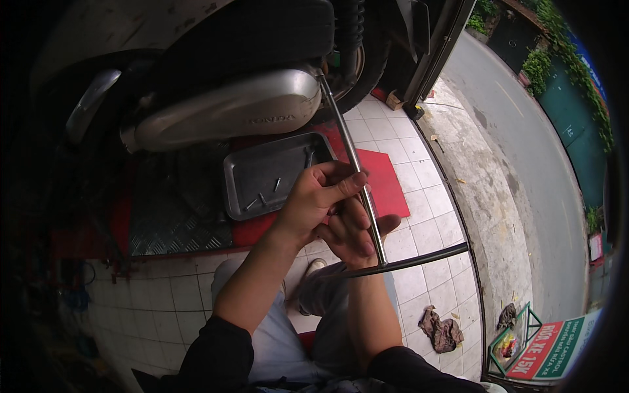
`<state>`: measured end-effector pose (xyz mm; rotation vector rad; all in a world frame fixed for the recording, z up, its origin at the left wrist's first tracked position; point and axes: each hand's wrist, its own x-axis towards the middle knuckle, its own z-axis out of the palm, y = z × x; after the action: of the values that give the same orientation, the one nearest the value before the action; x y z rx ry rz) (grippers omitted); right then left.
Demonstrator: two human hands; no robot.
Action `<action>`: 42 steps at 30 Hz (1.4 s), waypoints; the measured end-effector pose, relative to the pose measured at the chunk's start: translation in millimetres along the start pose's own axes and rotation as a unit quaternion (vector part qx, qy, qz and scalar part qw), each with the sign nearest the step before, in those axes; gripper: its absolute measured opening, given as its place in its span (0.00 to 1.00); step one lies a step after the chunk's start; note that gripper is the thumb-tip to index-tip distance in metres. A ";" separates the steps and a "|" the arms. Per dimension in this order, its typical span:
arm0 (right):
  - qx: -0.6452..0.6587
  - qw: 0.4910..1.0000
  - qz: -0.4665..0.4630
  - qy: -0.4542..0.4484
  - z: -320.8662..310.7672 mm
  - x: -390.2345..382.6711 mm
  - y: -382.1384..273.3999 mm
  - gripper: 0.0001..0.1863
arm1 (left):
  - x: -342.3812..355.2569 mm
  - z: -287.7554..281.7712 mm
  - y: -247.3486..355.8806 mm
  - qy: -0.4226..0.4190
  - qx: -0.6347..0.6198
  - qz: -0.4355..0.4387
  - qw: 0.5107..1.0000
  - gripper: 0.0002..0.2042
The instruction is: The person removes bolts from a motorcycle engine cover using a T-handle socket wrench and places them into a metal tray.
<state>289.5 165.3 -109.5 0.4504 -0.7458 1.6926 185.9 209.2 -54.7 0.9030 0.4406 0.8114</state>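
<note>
A long metal T-handle socket wrench (350, 144) slants from the silver exhaust cover (262, 105) of a motorbike down toward me. Its far tip meets the area by the cover's right end; the exact contact is too small to make out. My left hand (318, 196) is closed round the middle of the shaft, thumb lying along it. Lower down, my right hand (357, 236) is turned palm up, with its fingers curled about the shaft just above the dark crossbar (426, 259). Beyond my left hand sits a metal tray (230, 187) with several bolts (277, 185).
The tray rests on a red stand (386, 180) with a diamond-plate part (183, 239). A crumpled brown rag (440, 329) lies on the white tiles (413, 288). At right run a concrete strip (488, 196) and a road (517, 118). A sign (550, 347) stands lower right.
</note>
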 end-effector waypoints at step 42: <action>0.092 0.995 0.018 -0.018 10.4 -4.4 -3.5 0.19 | 2.4 5.1 -7.5 0.014 -0.038 0.048 0.998 0.10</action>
<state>293.0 155.4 -104.0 0.6001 -0.6288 1.7991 194.0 205.8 -58.1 0.8472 0.3911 0.9232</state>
